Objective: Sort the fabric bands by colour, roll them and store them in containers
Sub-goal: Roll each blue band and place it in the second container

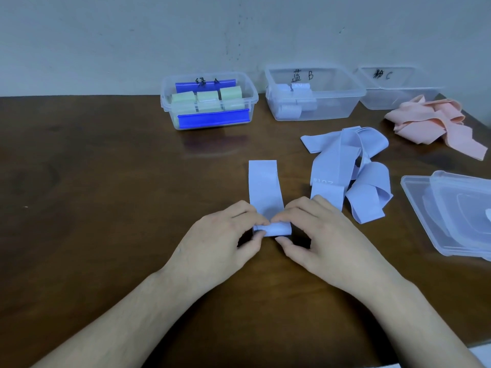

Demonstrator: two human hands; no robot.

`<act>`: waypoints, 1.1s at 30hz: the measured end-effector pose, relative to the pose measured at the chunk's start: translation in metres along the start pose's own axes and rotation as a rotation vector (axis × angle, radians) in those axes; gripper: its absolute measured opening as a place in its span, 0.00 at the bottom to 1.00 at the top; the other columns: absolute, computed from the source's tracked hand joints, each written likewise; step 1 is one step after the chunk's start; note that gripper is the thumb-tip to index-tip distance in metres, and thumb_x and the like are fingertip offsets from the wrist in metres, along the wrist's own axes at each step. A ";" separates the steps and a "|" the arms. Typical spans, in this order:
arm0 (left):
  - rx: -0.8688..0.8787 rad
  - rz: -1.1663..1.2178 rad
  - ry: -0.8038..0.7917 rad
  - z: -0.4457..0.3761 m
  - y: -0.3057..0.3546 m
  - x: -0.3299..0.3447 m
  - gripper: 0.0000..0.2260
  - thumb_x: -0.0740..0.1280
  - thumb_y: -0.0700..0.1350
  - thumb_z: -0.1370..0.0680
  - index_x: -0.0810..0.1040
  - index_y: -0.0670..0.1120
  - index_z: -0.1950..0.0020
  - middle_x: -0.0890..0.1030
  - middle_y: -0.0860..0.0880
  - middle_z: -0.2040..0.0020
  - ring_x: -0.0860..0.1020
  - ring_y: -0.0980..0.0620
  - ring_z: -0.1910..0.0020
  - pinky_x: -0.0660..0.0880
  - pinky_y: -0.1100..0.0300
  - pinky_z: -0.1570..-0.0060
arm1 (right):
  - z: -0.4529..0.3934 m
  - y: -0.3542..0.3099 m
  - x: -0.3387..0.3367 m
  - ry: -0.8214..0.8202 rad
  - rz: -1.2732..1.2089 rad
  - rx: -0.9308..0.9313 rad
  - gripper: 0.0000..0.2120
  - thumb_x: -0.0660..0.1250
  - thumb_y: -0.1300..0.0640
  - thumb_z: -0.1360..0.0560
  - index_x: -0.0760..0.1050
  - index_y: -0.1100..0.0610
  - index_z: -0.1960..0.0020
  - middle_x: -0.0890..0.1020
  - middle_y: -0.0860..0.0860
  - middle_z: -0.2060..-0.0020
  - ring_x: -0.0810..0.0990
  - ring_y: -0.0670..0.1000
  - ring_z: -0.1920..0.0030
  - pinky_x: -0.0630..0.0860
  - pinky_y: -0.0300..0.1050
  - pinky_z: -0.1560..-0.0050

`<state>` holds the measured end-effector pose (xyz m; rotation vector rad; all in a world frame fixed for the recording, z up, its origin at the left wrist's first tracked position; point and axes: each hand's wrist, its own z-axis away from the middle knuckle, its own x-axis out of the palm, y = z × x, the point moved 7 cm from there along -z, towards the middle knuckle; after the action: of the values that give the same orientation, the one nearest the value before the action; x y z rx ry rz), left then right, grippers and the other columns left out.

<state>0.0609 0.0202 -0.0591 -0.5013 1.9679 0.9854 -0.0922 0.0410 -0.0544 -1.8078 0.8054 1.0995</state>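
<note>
1. My left hand (225,232) and my right hand (313,229) sit side by side at the near end of one blue band (263,187), each pinching an end of the small roll (273,230) between thumb and fingertips.
2. The band lies flat on the table (93,181), and its long axis runs straight away from me, toward the containers at the wall. The unrolled tail stretches forward from between my two hands, so I judge the roll has to travel away from me along that line.
3. The roll's own axis lies crosswise, left to right, square to the tail. Both hands are equally near it, one at each end; neither leads.
4. The loose blue pile (350,171) lies just right of the tail, close to my right knuckles but apart from the band I am working.
5. The blue box (313,94), where this roll belongs, stands ahead and slightly right, nearer my right hand. It already holds a few blue rolls.
6. The green box (210,100) is ahead to the left and the pink pile (430,123) lies far right.
</note>
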 end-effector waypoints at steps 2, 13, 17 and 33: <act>-0.009 0.013 -0.020 0.000 -0.001 0.000 0.16 0.58 0.56 0.21 0.82 0.54 0.44 0.78 0.60 0.49 0.70 0.60 0.66 0.69 0.71 0.65 | -0.002 0.001 0.001 -0.012 -0.001 0.000 0.12 0.66 0.47 0.24 0.79 0.46 0.42 0.77 0.39 0.49 0.71 0.43 0.51 0.74 0.42 0.49; -0.040 0.019 -0.045 -0.009 -0.002 0.002 0.08 0.72 0.47 0.25 0.81 0.51 0.47 0.78 0.58 0.50 0.71 0.68 0.63 0.66 0.76 0.65 | -0.014 0.007 0.003 -0.092 -0.059 0.051 0.10 0.68 0.51 0.22 0.79 0.47 0.41 0.78 0.40 0.48 0.72 0.44 0.49 0.69 0.37 0.46; -0.021 -0.039 -0.054 -0.003 0.004 -0.002 0.08 0.68 0.51 0.25 0.82 0.53 0.48 0.78 0.59 0.51 0.69 0.63 0.68 0.64 0.74 0.68 | -0.005 0.000 -0.001 -0.111 -0.014 0.029 0.10 0.67 0.50 0.22 0.79 0.46 0.41 0.78 0.40 0.48 0.72 0.45 0.49 0.72 0.42 0.46; -0.099 0.023 -0.285 0.023 0.022 -0.001 0.13 0.63 0.57 0.20 0.78 0.60 0.37 0.71 0.61 0.46 0.71 0.62 0.58 0.65 0.71 0.60 | 0.040 -0.027 -0.008 -0.028 0.017 -0.002 0.15 0.60 0.44 0.24 0.79 0.47 0.42 0.75 0.40 0.49 0.70 0.44 0.52 0.76 0.45 0.53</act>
<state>0.0594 0.0512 -0.0555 -0.3697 1.6802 1.1087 -0.0867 0.0891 -0.0481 -1.7864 0.8048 1.1336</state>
